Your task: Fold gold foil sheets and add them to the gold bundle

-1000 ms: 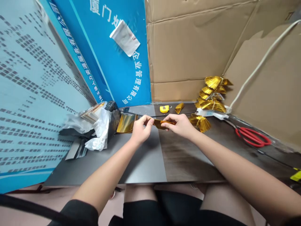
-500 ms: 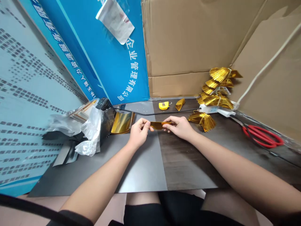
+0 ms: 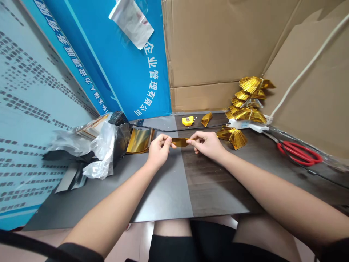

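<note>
A narrow piece of gold foil paper (image 3: 180, 142) is stretched level between my two hands, above the middle of the table. My left hand (image 3: 159, 150) pinches its left end between thumb and forefinger. At the other end, my right hand (image 3: 205, 145) grips it the same way, with the fingertips partly covering it. Just left of my left hand lies a stack of flat gold foil sheets (image 3: 139, 140). Beyond my right hand a fanned, tied bundle of folded gold foil (image 3: 233, 137) rests on the table. A single folded gold piece (image 3: 206, 119) sits farther back.
A yellow tape measure (image 3: 188, 121) lies near the cardboard wall (image 3: 201, 98). Tied gold bundles (image 3: 248, 98) are piled behind a white power strip (image 3: 247, 125). Red-handled scissors (image 3: 299, 153) and a black cable are at right. Crumpled plastic bags (image 3: 102, 145) lie at left.
My view has shifted slightly, moving the surroundings a little left in the picture. Both hands still hold the gold foil between them, in nearly the same pose.
</note>
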{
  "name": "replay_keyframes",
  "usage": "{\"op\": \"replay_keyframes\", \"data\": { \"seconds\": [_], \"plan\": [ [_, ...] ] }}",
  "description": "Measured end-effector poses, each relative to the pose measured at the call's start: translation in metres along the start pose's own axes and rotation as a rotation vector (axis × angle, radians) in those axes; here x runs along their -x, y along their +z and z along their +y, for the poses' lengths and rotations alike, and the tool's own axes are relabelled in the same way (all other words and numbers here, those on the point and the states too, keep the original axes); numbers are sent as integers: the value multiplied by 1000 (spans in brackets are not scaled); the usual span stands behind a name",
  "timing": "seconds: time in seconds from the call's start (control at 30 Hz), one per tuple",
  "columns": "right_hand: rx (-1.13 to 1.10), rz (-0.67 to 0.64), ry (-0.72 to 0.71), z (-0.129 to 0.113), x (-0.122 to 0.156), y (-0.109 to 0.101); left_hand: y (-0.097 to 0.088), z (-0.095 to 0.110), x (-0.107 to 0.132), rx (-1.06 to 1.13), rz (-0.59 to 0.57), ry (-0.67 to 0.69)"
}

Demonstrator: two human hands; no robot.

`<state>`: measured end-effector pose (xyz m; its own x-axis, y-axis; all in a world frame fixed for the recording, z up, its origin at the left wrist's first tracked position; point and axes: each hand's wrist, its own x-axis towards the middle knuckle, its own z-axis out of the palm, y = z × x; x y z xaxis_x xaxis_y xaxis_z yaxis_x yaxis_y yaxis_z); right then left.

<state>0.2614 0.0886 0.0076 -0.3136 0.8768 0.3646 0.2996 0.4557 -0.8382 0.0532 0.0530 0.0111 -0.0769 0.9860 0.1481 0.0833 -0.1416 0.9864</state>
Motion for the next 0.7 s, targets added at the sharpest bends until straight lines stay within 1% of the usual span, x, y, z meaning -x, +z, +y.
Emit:
{"op": "replay_keyframes", "data": {
  "seconds": [0.07, 0.13, 0.27, 0.37, 0.43, 0.5, 0.6, 0.7],
  "plan": [
    [-63, 10, -13, -1, 1, 2, 1, 2, 0, 36, -13, -21],
    [-69, 25, -56, -1, 2, 2, 2, 4, 1, 72, -31, -59],
    [22, 71, -178, -1, 2, 1, 3, 6, 2, 47, -61, -178],
    [56, 57, -276, 0, 2, 0, 2, 5, 2, 18, -83, -247],
    [61, 27, -329, 1, 2, 0, 2, 4, 2, 45, -110, -239],
    [56, 13, -357, 3, 2, 1, 2, 3, 3, 73, -142, -201],
    [15, -16, -323, 7, 2, 4, 3, 2, 3, 72, -190, -163],
    [-6, -115, -266, 9, 2, 3, 3, -1, 3, -10, -250, -156]
  ]
}}
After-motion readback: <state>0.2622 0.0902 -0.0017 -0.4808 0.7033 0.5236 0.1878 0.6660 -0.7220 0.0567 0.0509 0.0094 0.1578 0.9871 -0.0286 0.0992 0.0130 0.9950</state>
